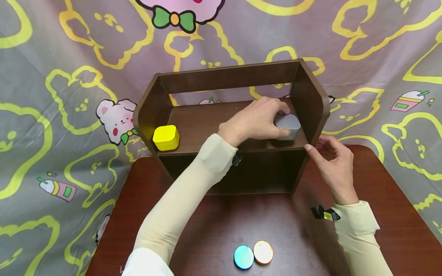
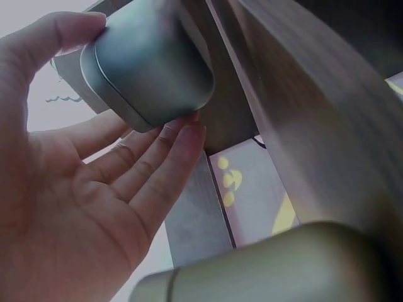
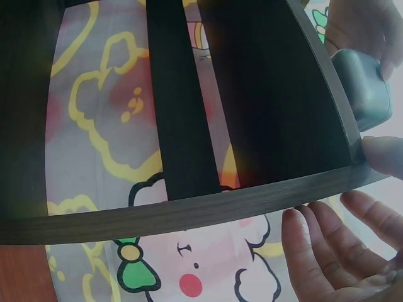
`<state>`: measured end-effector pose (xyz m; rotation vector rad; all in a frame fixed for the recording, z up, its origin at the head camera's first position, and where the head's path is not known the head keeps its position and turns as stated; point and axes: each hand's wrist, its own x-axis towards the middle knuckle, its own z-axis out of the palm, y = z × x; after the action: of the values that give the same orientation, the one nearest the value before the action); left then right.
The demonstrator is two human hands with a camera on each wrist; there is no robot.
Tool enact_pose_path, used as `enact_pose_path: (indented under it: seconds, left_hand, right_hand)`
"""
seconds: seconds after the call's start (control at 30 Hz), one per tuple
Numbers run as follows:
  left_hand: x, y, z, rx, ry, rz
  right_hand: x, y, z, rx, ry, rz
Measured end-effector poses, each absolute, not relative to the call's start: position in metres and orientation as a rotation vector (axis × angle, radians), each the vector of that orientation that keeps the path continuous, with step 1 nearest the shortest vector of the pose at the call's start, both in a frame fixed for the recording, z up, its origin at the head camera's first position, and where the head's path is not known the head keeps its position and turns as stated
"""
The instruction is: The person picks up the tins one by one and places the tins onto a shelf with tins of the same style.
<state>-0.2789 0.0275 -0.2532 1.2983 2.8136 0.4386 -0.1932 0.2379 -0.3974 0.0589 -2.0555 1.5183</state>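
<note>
My left hand [image 1: 258,119] reaches over the upper board of a dark brown wooden shelf [image 1: 207,117] and grips a grey rounded-square tin [image 1: 288,126] at the board's right end. In the left wrist view, the thumb is on one side of the tin [image 2: 148,66] and the fingertips are on the other. My right hand [image 1: 333,162] holds the front edge of the shelf's right side panel. Its thumb is at the front and its fingers lie along the outer face, as the right wrist view shows the fingers [image 3: 315,245] against the panel [image 3: 189,212].
A yellow rounded-square tin [image 1: 166,137] stands at the left end of the upper board. Nearer me on the reddish-brown table [image 1: 210,235], a blue round disc [image 1: 244,257] lies beside an orange-rimmed one [image 1: 263,252]. Behind the shelf hangs a patterned cloth [image 1: 239,41].
</note>
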Motion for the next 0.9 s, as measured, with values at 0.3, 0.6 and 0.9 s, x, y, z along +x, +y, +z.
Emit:
enact_pose_path:
  seconds: [0.3,0.6,0.9]
  left_hand:
    - [-0.2799,0.0291,-0.2537,1.306,2.82,0.424]
    - [-0.2803,0.0301,-0.2555,1.28,2.812,0.425]
    - [-0.2797,0.0298,-0.2577,1.263,2.83,0.389]
  right_hand:
    - [-0.193,0.2375,-0.3977,0.05,-2.064,1.501]
    - [-0.193,0.2388,-0.3988,0.044,-2.071,1.489]
    - [-0.1928,0.2394,-0.3983,0.064,-2.071,1.47]
